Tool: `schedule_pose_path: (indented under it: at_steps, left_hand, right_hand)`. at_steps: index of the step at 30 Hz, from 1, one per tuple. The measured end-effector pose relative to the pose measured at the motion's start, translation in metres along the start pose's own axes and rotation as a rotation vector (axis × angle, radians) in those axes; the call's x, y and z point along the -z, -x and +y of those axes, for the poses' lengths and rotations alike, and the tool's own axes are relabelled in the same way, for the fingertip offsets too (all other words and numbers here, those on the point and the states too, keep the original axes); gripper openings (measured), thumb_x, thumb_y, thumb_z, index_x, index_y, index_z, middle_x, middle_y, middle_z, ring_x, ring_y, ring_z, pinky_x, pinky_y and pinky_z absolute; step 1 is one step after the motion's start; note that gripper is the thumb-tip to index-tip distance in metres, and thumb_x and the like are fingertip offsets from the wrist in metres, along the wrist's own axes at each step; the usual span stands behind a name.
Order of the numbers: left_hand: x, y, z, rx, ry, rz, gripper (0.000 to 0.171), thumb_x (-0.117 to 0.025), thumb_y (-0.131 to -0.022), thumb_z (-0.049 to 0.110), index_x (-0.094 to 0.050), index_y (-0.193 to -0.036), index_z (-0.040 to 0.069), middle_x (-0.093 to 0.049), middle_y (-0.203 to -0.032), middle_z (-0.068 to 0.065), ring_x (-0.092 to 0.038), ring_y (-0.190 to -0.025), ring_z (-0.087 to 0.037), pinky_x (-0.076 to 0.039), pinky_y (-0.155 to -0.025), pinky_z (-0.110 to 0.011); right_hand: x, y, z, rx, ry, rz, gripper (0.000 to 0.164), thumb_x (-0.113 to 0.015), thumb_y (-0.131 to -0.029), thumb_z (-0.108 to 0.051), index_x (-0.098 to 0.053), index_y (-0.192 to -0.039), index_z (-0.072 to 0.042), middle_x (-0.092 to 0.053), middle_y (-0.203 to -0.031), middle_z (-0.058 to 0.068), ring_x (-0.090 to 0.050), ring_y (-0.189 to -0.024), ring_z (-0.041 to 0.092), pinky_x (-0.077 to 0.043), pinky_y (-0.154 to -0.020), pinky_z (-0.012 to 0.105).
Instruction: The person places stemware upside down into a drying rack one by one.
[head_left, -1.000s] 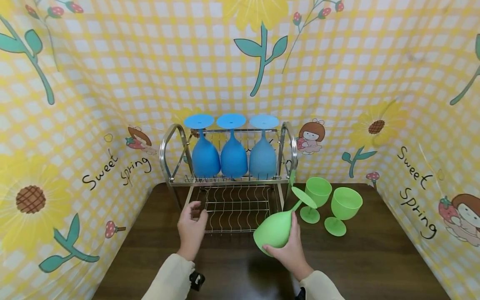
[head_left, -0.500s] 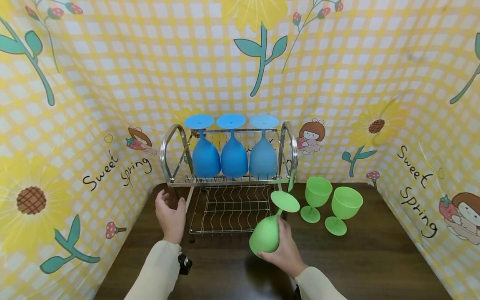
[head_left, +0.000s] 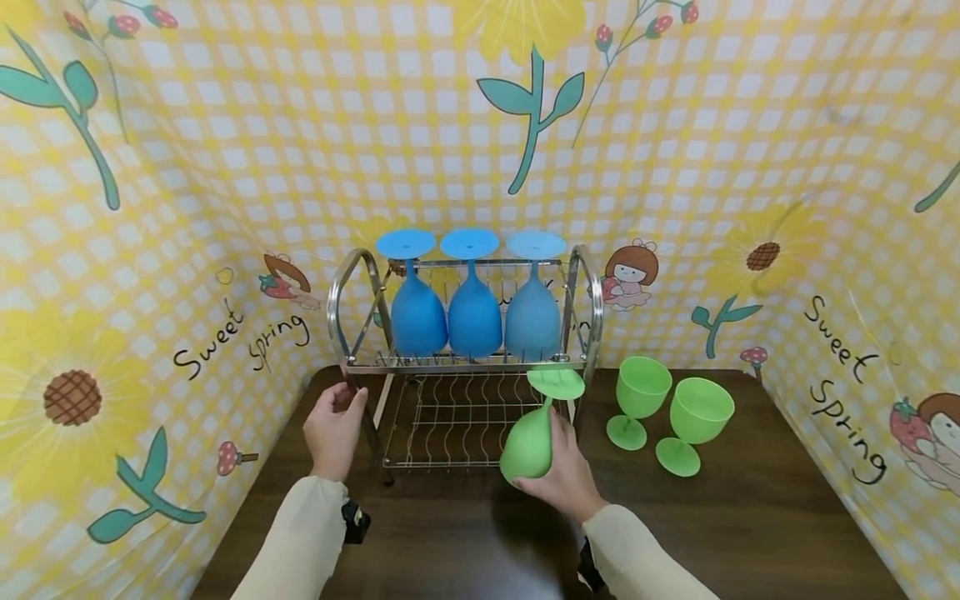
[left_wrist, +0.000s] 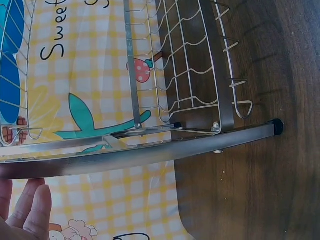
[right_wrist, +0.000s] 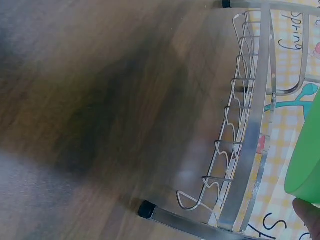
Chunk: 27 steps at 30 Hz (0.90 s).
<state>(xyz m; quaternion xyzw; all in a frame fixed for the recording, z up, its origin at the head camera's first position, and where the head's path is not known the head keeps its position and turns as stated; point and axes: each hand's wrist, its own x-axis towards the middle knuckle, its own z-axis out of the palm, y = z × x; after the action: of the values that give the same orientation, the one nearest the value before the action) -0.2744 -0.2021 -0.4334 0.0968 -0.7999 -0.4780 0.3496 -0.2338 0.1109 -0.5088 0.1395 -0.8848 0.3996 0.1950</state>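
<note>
My right hand (head_left: pixel 564 475) grips the bowl of a green goblet (head_left: pixel 527 446), held upside down and tilted, its foot raised, in front of the rack's lower tier. Part of that green goblet (right_wrist: pixel 307 155) fills the right edge of the right wrist view, above a fingertip. My left hand (head_left: pixel 333 425) is at the left side of the metal dish rack (head_left: pixel 465 364). In the left wrist view its fingers (left_wrist: pixel 39 207) reach the rack's side leg, seeming to touch it. Three blue goblets (head_left: pixel 475 321) stand upside down in a row on the top tier.
Two green goblets (head_left: pixel 701 410) stand upright on the dark wooden table (head_left: pixel 480 542), right of the rack. The lower wire tier (head_left: pixel 450 425) lies below the blue goblets. A yellow checked cloth (head_left: pixel 300 167) surrounds the table at the back and sides.
My right hand has brought the green goblet left and up, turning its foot more upright. My left hand has gone left, from in front of the lower tier to the rack's left leg.
</note>
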Motion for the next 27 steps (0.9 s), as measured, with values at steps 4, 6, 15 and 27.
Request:
schedule_pose_path:
  at_steps: [4, 6, 15, 27]
  left_hand:
    - [0.0, 0.002, -0.001, 0.011, -0.026, -0.042, 0.021, -0.071, -0.085, 0.012, -0.066, -0.1, -0.003, -0.069, -0.09, -0.018, -0.056, -0.063, 0.006, -0.039, -0.059, -0.008]
    - [0.0, 0.002, -0.001, 0.014, -0.029, -0.075, 0.022, -0.07, -0.086, 0.01, -0.065, -0.102, -0.004, -0.067, -0.092, -0.019, -0.063, -0.068, -0.008, -0.04, -0.059, -0.009]
    - [0.003, 0.0, 0.0, 0.014, 0.012, -0.14, 0.024, -0.066, -0.086, 0.001, -0.057, -0.107, -0.007, -0.063, -0.095, -0.023, -0.066, -0.082, -0.038, -0.042, -0.06, -0.009]
    - [0.004, -0.002, 0.001, 0.022, -0.036, -0.187, 0.028, -0.065, -0.085, -0.001, -0.055, -0.11, -0.007, -0.062, -0.096, -0.025, -0.065, -0.084, -0.04, -0.05, -0.066, -0.025]
  right_hand:
    - [-0.003, -0.006, 0.003, 0.006, 0.051, 0.006, 0.112, -0.089, -0.06, -0.028, -0.025, -0.146, 0.004, -0.037, -0.136, 0.029, -0.059, -0.099, 0.044, -0.052, -0.07, 0.054]
    - [-0.004, -0.008, 0.004, 0.019, 0.077, 0.011, 0.111, -0.089, -0.059, -0.028, -0.027, -0.145, 0.004, -0.039, -0.135, 0.029, -0.059, -0.098, 0.043, -0.053, -0.068, 0.053]
    - [-0.01, -0.017, 0.009, 0.12, 0.217, 0.016, 0.098, -0.09, -0.058, -0.028, -0.042, -0.138, 0.003, -0.041, -0.133, 0.025, -0.058, -0.101, 0.041, -0.054, -0.061, 0.053]
    - [-0.019, -0.018, 0.024, 0.086, 0.248, 0.005, 0.095, -0.089, -0.06, -0.028, -0.043, -0.139, -0.001, -0.04, -0.134, 0.024, -0.056, -0.105, 0.043, -0.053, -0.061, 0.055]
